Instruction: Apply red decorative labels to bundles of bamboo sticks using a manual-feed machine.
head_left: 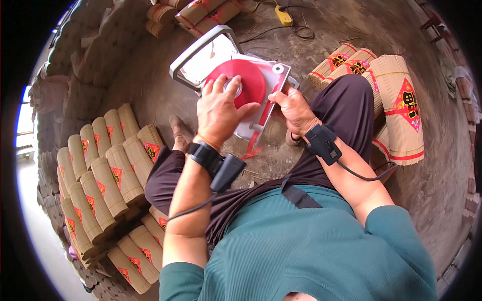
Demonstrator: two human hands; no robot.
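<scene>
A wide roll of red tape [253,80] lies flat on a white tape machine [276,75] with a grey frame handle [198,48]. My left hand [218,110] rests on the roll with its fingers spread, the fingertips around the pale core. At the machine's right edge, my right hand [296,111] is closed, thumb on top and the other fingers partly hidden beneath. A strip of red tape [264,116] runs along the edge beside that thumb, and its loose end [252,145] hangs at the machine's near corner.
Stacked bundles of thin sticks [118,170] with red labels stand to the left. More bundles [401,110] lie beside my right knee, and others [208,17] at the far side. A yellow power strip [283,15] and black cable [304,32] lie on the floor.
</scene>
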